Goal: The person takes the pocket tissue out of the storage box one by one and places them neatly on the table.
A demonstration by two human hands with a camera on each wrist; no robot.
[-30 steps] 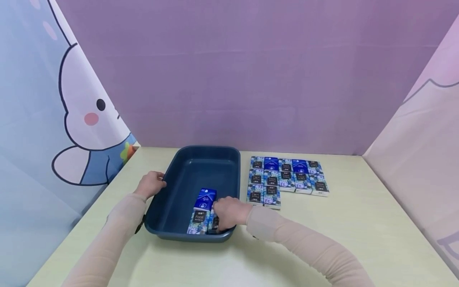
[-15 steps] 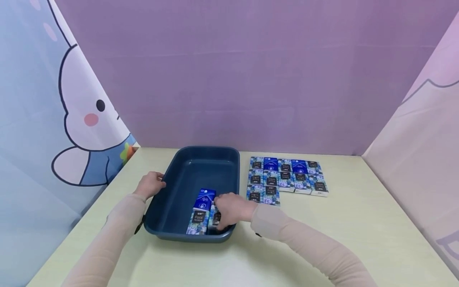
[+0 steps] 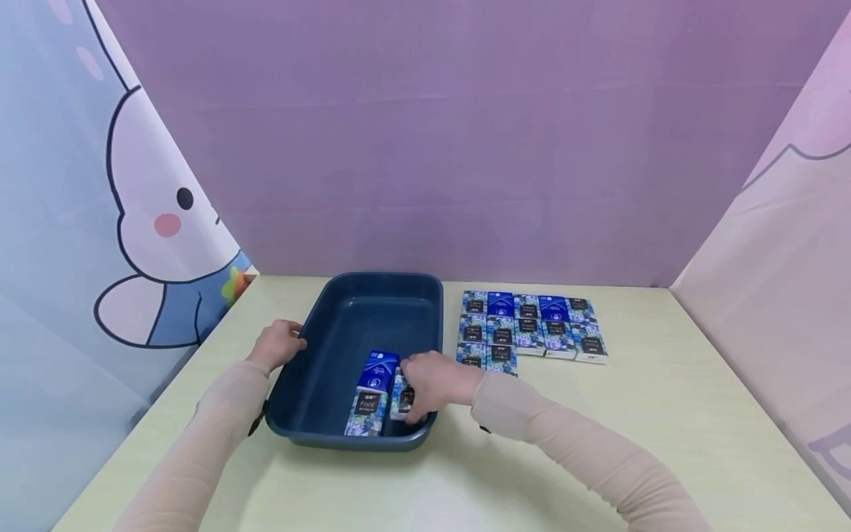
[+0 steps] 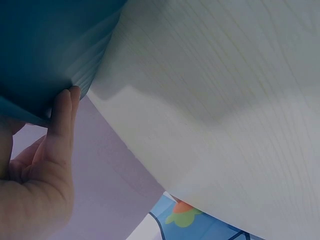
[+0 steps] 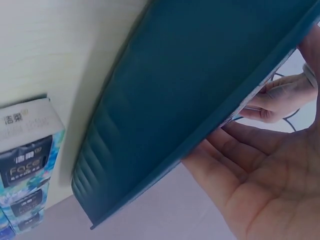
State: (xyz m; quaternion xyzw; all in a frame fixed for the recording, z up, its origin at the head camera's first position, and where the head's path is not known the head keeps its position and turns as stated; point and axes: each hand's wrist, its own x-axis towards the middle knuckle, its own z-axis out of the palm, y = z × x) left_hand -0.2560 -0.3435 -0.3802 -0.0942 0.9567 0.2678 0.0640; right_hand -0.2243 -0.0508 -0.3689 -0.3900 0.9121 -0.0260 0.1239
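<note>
A dark blue plastic tub (image 3: 346,442) sits on the table, with my left hand (image 3: 277,345) gripping its left rim. Fingers lie against the outer wall in the left wrist view, the thumb over the edge. Inside, near the front right, my right hand (image 3: 435,386) holds a floral tissue pack (image 3: 400,396) between thumb and fingers; the hand covers part of it. Just left of that pack are a plain blue tissue pack (image 3: 378,372) and, in front of it, another floral tissue pack (image 3: 365,414). The tub's wall hides the held pack in the right wrist view.
Right of the tub, several floral tissue packs (image 3: 499,330) lie flat in close rows, with blue packs (image 3: 554,309) among them. A purple cloth backdrop (image 3: 465,148) stands behind the table, and printed curtains (image 3: 166,185) flank it.
My right hand has slid the floral pack a little away from the tub's front wall, up alongside the blue pack. The left hand has stayed on the rim.
</note>
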